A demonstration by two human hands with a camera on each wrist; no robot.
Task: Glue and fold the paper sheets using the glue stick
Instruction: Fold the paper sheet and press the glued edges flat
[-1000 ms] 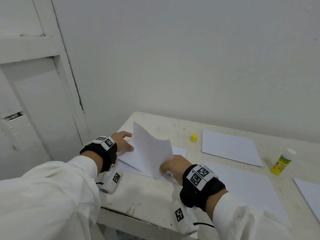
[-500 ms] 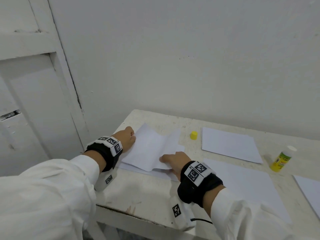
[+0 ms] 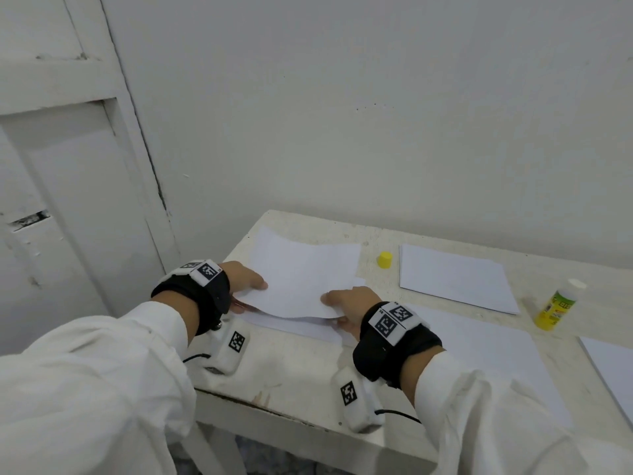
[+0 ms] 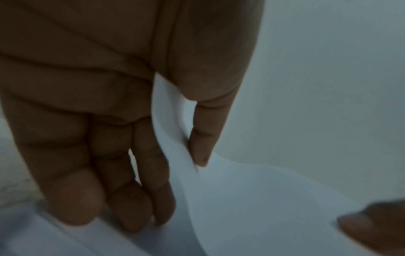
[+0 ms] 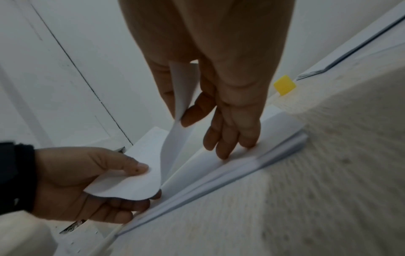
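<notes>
A white paper sheet [image 3: 301,279] lies bent over at the table's left end, its near edge lifted off the sheet [image 3: 298,329] below. My left hand [image 3: 253,293] pinches its near left corner, thumb on top and fingers under, as the left wrist view shows on the sheet [image 4: 252,199]. My right hand [image 3: 334,308] pinches the near right corner [image 5: 179,97] between thumb and forefinger, while its other fingers [image 5: 230,147] press on the lower sheet. The glue stick [image 3: 556,308] stands uncapped at the right, apart from both hands. Its yellow cap [image 3: 384,259] sits beside the sheet.
Another white sheet [image 3: 452,279] lies behind the cap, a large one [image 3: 479,354] under my right forearm, and one more [image 3: 613,365] at the far right. The table's [image 3: 281,382] front edge is just below my wrists. A wall and door stand close behind and left.
The sheet stood up off the table a second ago; both hands have brought it down and toward me, so it now lies low over the lower sheet.
</notes>
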